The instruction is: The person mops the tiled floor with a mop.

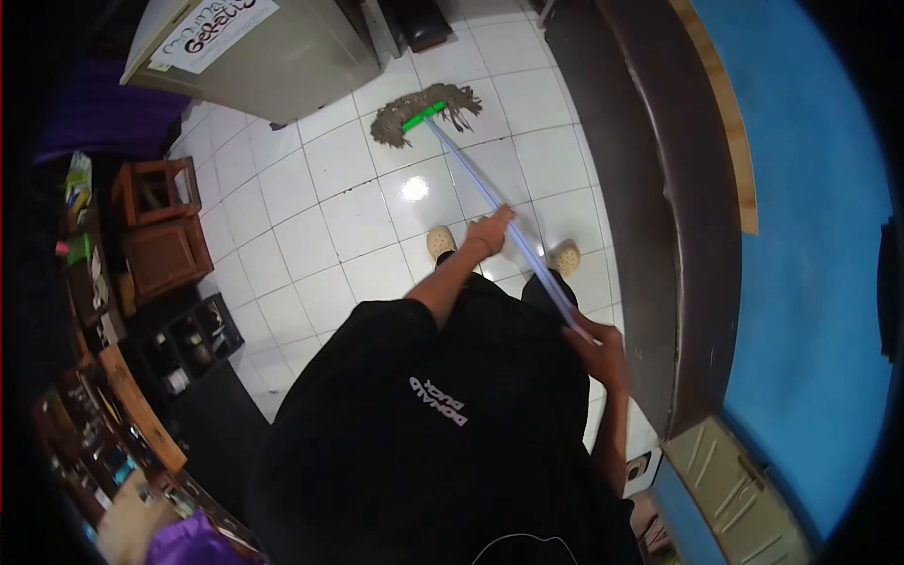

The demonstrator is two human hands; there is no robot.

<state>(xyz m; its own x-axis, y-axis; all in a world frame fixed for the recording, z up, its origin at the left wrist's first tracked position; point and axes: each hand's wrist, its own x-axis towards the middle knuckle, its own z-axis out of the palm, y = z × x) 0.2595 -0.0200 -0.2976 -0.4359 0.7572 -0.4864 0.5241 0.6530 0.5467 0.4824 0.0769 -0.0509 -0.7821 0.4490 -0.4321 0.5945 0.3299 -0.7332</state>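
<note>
A mop with a grey-brown string head [393,120] and a green clamp [424,117] rests on the white tiled floor [353,221]. Its pale blue handle [471,174] slants from the head down towards my body. Around the middle of the handle, my left hand [491,232] is closed. My right hand [599,350] grips the handle near its upper end, close to my right side. Both feet, in beige clogs [441,242], stand on the tiles below the handle.
A grey cabinet or fridge [282,71] with a paper sign stands ahead on the left. Wooden furniture [168,250] and a black rack [193,339] line the left side. A long dark brown bench [702,217] runs along the blue wall [810,188] on the right.
</note>
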